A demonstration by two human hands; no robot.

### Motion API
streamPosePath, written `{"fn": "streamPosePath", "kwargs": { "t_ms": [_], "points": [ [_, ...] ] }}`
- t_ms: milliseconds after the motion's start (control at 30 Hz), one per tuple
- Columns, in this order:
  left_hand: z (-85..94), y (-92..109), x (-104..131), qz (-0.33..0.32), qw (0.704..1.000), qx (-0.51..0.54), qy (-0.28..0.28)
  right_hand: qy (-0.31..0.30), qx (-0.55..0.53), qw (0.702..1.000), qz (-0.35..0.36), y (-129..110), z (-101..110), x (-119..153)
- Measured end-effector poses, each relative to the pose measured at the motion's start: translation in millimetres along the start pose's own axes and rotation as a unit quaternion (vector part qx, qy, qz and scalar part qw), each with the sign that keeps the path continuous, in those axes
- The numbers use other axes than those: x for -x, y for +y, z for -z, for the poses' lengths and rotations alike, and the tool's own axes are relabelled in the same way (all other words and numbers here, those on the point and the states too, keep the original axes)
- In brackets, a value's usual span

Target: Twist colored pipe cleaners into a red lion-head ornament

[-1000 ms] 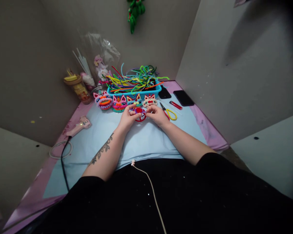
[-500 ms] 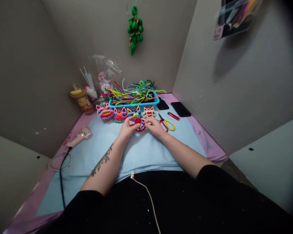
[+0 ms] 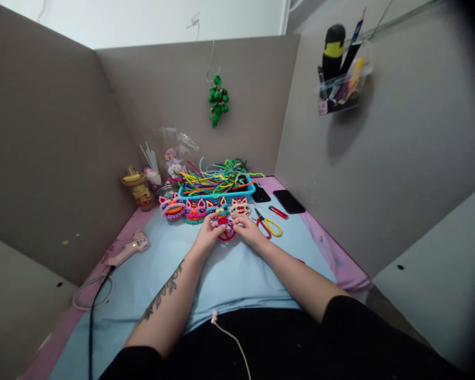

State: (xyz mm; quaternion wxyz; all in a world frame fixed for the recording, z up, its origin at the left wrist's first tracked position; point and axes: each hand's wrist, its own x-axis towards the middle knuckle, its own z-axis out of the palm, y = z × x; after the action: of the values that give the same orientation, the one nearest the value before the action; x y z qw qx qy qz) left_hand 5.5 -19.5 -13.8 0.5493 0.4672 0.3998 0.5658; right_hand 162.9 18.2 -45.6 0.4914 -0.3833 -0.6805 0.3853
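Observation:
Between my hands is a red and purple pipe-cleaner piece (image 3: pixel 226 231), a rounded open frame with a red patch on top. My left hand (image 3: pixel 210 231) pinches its left side with thumb and fingers. On the right side, my right hand (image 3: pixel 246 231) grips its edge, fingers closed. Just beyond my hands stand several pipe-cleaner animal heads in a row: a purple and orange one (image 3: pixel 172 207), a pink one (image 3: pixel 195 211), a teal one (image 3: pixel 217 206) and a cream one (image 3: pixel 240 206). Fingers partly cover the held piece.
A blue basket (image 3: pixel 217 198) of pipe cleaners stands behind the heads. Scissors (image 3: pixel 268 226), a red utility knife (image 3: pixel 278 212) and a dark phone (image 3: pixel 288 201) lie at right. A pink glue gun (image 3: pixel 130 249) with its cord lies left. A cup (image 3: pixel 139 190) stands back left.
The camera view has tilted upward, so the table sits lower in the picture and more wall shows. Both hands still hold the pipe-cleaner piece, its red patch now seen at a flatter angle.

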Motion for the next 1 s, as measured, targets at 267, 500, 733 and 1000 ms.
{"fn": "streamPosePath", "kwargs": {
  "t_ms": [267, 500, 733, 1000],
  "points": [
    [1.1, -1, -1, 0.009, 0.999, 0.027, 0.033, 0.064, 0.107, 0.982, 0.143, -15, 0, 5],
    [1.5, 3, 0, 0.021, 0.997, 0.059, 0.040, 0.044, 0.158, 0.972, 0.171, -22, -1, 9],
    [4.1, 3, -1, 0.021, 0.997, 0.047, 0.051, -0.003, 0.150, 0.977, 0.150, -21, -2, 10],
    [1.3, 6, 3, 0.017, 0.998, 0.056, 0.001, 0.019, 0.156, 0.969, 0.188, -20, -7, 13]
  ]
}}
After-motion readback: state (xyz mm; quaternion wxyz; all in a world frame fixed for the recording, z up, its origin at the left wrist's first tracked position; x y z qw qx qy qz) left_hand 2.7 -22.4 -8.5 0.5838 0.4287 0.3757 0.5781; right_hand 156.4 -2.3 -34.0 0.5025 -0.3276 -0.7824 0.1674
